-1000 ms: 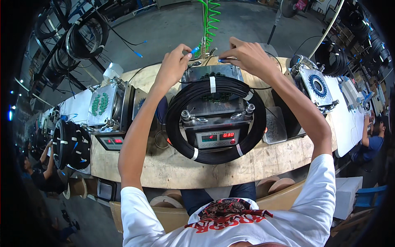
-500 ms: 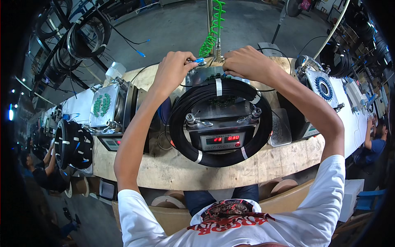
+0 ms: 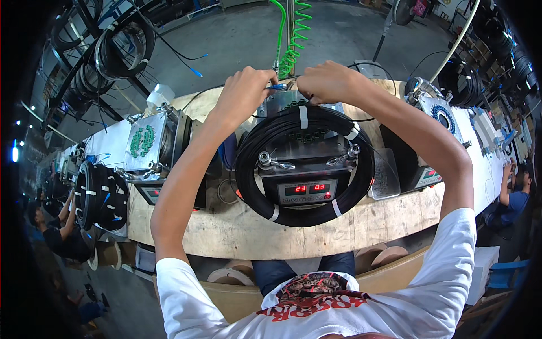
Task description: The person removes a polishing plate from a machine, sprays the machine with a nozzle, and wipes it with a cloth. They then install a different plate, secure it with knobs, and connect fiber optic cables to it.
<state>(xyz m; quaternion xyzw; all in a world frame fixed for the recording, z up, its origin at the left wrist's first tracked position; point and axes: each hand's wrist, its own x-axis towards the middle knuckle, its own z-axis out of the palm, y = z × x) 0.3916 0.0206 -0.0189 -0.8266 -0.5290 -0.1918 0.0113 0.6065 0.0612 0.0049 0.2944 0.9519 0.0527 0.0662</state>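
My left hand (image 3: pixel 244 91) is closed in a pinch on a small blue cable connector (image 3: pixel 276 87) above the far side of the machine. Close beside it, my right hand (image 3: pixel 330 83) has its fingers curled together; what they hold, if anything, is hidden. Below both hands, a large black cable coil (image 3: pixel 248 189) bound with white ties leans around the front of a metal polishing machine (image 3: pixel 305 151). Inside the ring shows the machine's control panel (image 3: pixel 308 191) with red digits. A green coiled air hose (image 3: pixel 291 56) hangs just behind the hands.
A machine with a green-studded plate (image 3: pixel 142 141) stands left, another with a blue ring (image 3: pixel 444 120) right. A clear tray (image 3: pixel 386 175) lies on the wooden table (image 3: pixel 254 243). Black coils (image 3: pixel 101 198) stand at far left. Other people (image 3: pixel 59 231) sit at both sides.
The lower end of the green hose has shifted left, from near my right hand to behind my left. My right hand has moved slightly left, and my left hand still pinches the blue connector.
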